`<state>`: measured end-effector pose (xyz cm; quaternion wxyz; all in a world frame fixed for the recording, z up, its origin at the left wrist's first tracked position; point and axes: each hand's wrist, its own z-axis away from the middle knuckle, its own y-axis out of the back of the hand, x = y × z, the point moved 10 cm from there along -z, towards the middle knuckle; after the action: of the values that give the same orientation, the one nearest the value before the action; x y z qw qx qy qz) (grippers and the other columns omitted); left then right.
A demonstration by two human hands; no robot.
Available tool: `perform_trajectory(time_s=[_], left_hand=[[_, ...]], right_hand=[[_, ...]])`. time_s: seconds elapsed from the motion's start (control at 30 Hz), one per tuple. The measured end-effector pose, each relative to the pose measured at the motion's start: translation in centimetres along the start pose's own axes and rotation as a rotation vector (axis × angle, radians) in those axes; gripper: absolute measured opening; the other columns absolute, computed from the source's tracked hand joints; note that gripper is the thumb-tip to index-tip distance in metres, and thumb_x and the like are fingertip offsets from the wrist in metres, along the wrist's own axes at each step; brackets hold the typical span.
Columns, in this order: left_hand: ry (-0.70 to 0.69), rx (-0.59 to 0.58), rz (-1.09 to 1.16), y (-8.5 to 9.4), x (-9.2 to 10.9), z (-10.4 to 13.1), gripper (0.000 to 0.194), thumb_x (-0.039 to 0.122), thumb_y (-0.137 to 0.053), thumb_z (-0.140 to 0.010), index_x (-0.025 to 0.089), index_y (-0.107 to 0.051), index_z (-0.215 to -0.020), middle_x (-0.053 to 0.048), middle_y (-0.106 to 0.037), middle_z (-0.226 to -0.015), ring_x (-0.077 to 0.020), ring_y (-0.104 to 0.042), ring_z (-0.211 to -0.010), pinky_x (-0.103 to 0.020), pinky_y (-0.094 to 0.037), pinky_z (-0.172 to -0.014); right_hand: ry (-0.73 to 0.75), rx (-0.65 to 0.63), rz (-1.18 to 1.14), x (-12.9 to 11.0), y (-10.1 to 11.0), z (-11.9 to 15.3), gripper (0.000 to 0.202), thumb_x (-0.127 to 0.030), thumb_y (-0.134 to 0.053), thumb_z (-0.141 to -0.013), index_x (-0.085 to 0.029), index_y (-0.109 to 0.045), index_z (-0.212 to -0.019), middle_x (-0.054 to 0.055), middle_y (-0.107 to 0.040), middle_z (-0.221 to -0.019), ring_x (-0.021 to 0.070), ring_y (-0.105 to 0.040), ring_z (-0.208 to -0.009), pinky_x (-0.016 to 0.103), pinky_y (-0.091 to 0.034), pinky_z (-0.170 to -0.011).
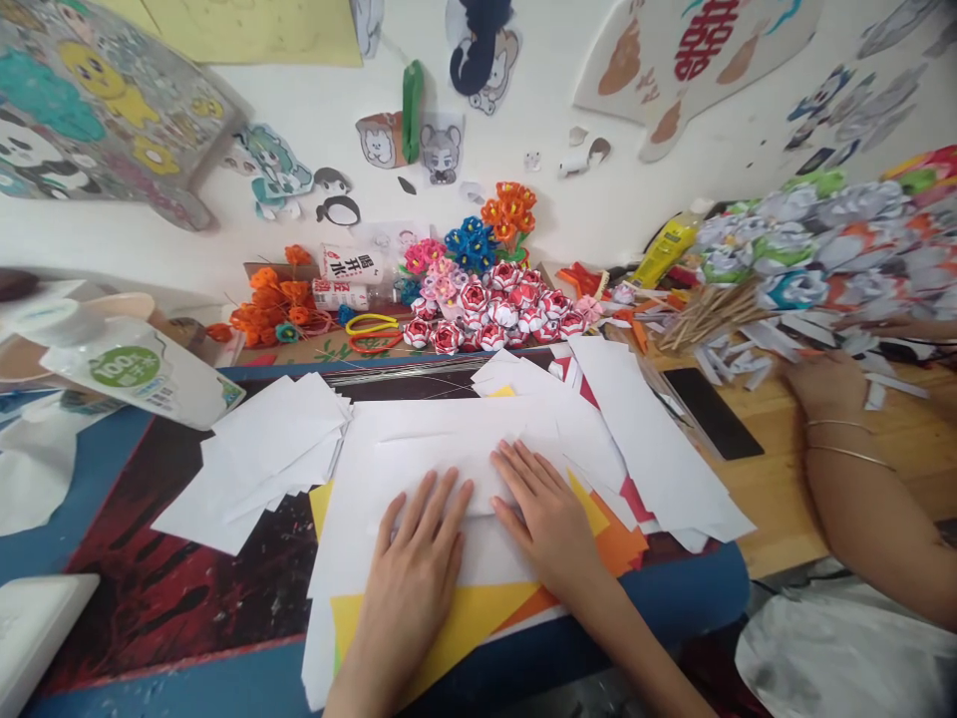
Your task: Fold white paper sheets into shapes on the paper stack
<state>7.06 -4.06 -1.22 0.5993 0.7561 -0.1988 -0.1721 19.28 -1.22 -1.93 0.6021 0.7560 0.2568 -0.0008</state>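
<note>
White paper sheets (359, 499) lie in a stack at the middle, over yellow paper (478, 623) and orange paper (624, 543). Flat on the top white paper rests my left hand (423, 543), its fingers a little apart. Just to its right, my right hand (549, 519) also lies flat on the white paper with fingers stretched out. The edge of a folded or smaller white piece shows near the fingertips. Cut white pieces (261, 449) are piled to the left, and long white strips (650, 439) lie to the right.
Paper flowers (500, 309) and orange flowers (276, 299) line the wall. A white bottle (142, 364) lies tilted at left. A dark phone-like slab (714, 411) rests at right, near thin sticks (710, 314). Another person's arm (867, 479) reaches in from the right.
</note>
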Motion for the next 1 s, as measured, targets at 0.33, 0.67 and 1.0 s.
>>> perform_trajectory(time_s=[0.33,0.67,1.0], left_hand=[[0.000,-0.010,0.018,0.0,0.0,-0.2,0.057,0.020,-0.043,-0.096,0.025,-0.034,-0.151,-0.001,-0.034,-0.157,-0.0247,-0.035,-0.143,-0.042,-0.026,-0.113],[-0.004,-0.034,0.010,-0.4,0.0,-0.2,0.057,0.019,-0.042,-0.096,0.024,-0.033,-0.152,-0.001,-0.031,-0.158,-0.0232,-0.033,-0.144,-0.043,-0.026,-0.113],[0.061,-0.032,0.066,-0.1,-0.4,-0.4,0.051,0.024,-0.042,-0.098,0.028,-0.040,-0.148,0.002,-0.036,-0.155,-0.0220,-0.038,-0.142,-0.041,-0.029,-0.113]], right_hand=[[-0.020,-0.006,-0.057,0.4,-0.1,-0.1,0.050,-0.032,-0.044,-0.099,-0.017,-0.044,-0.146,0.008,-0.045,-0.150,0.0238,-0.037,-0.142,0.046,-0.039,-0.114],[-0.070,-0.036,-0.068,0.9,-0.3,-0.3,0.053,-0.036,-0.043,-0.099,-0.016,-0.041,-0.148,0.008,-0.040,-0.153,0.0229,-0.032,-0.145,0.046,-0.036,-0.117],[-0.097,-0.039,-0.016,1.2,-0.6,-0.5,0.056,-0.033,-0.043,-0.097,-0.015,-0.037,-0.150,0.010,-0.039,-0.154,0.0243,-0.031,-0.146,0.047,-0.036,-0.115]])
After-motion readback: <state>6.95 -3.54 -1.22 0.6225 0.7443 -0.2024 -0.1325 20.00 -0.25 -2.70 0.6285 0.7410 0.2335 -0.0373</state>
